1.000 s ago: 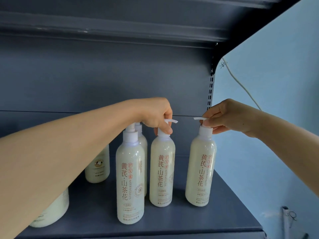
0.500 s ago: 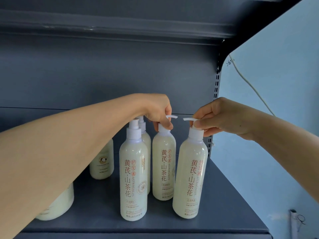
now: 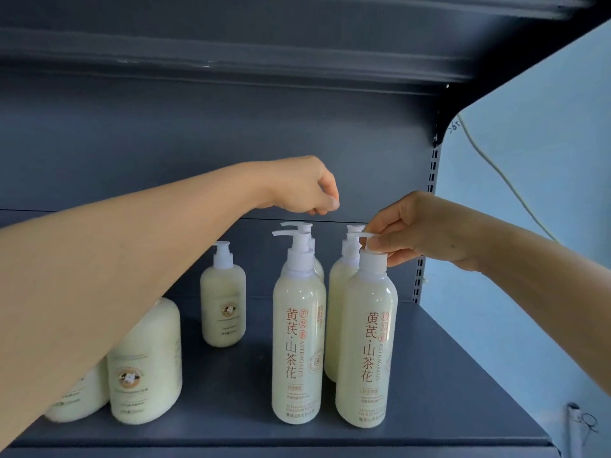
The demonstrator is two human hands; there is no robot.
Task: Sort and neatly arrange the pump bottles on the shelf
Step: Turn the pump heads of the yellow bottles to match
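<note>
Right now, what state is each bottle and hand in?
Front right tall bottle: upright, pump pinched by right hand.
Front left tall bottle: upright, free.
Left hand: above the bottles, loosely curled, empty.
Small bottle: upright, apart.
Shelf: holding all bottles.

Left hand lets go, right bottle slides into line

The left hand (image 3: 309,190) has lifted off its pump and curls empty above, while the right hand (image 3: 420,231) has dragged the right bottle (image 3: 365,345) forward, level with the front-left bottle (image 3: 298,342).
</note>
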